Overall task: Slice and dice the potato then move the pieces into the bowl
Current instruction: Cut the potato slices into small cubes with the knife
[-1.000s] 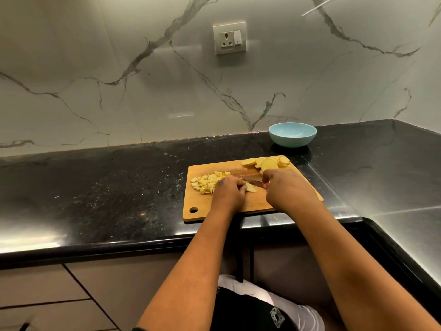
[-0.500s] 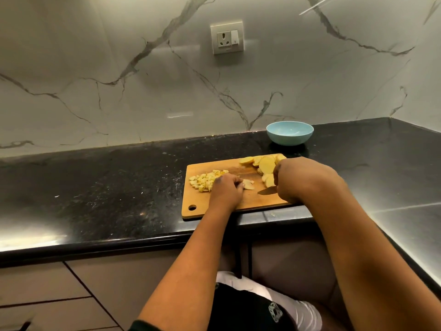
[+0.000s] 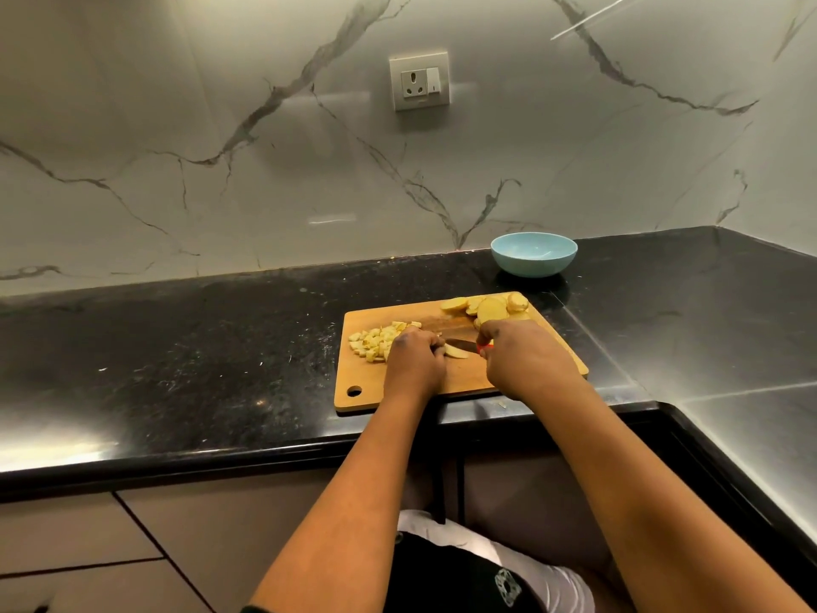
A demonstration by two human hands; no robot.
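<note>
A wooden cutting board (image 3: 548, 351) lies on the black counter. Diced potato pieces (image 3: 373, 340) are piled at its left part, and round potato slices (image 3: 488, 307) are stacked at its far right corner. My left hand (image 3: 415, 362) holds down a potato slice (image 3: 455, 352) in the middle of the board, fingers curled on it. My right hand (image 3: 526, 360) grips a knife with a red handle, whose dark blade (image 3: 460, 345) lies across that slice. A light blue bowl (image 3: 533, 254) stands behind the board and looks empty.
The black counter (image 3: 199, 360) runs left and turns a corner at the right. A marble wall with a socket (image 3: 420, 81) rises behind. A small potato scrap (image 3: 502, 404) lies by the counter's front edge. Cabinet fronts sit below.
My right hand drew back toward the slice stack half a second ago and has returned, bringing the knife blade back over the slice under my left hand.
</note>
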